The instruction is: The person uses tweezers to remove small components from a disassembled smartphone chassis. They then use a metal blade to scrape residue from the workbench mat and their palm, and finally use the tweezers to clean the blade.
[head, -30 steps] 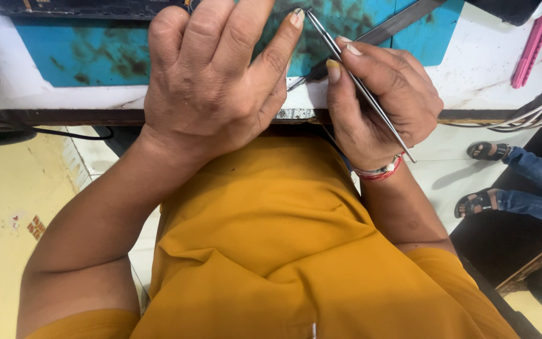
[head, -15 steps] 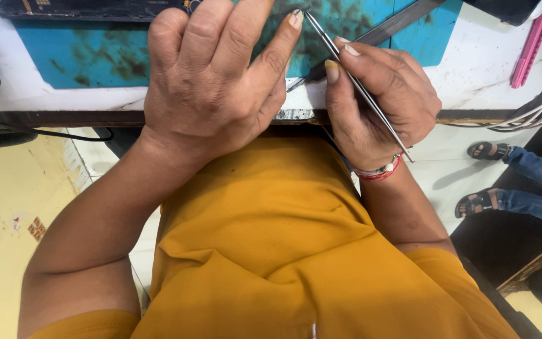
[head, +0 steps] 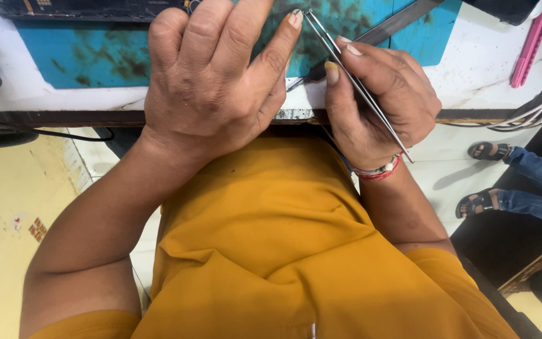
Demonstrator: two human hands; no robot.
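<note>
Your right hand (head: 381, 100) grips a pair of thin metal tweezers (head: 359, 85), pinched between thumb and fingers, with the shaft running back across the hand toward the wrist and its tips pointing up and away. Those tips sit just beside the tip of your left thumb. A red thread band (head: 377, 171) circles the right wrist.

Your left hand (head: 211, 81) lies palm down over the edge of the worktop (head: 64, 97), fingers bent and spread; whether it holds or presses anything beneath is hidden, so you cannot tell. Under and beyond both hands lies a blue mat (head: 95, 53), smudged with dark stains. A dark flat device (head: 89, 7) lies beyond the left hand at the far edge. A dark strip (head: 403, 22) runs slantwise beyond the right hand. Further right of that hand stand a pink tool (head: 531, 41) and a bundle of pale cables (head: 534, 110). Below the right hand, on the floor, another person's sandalled feet (head: 484, 176) show.
</note>
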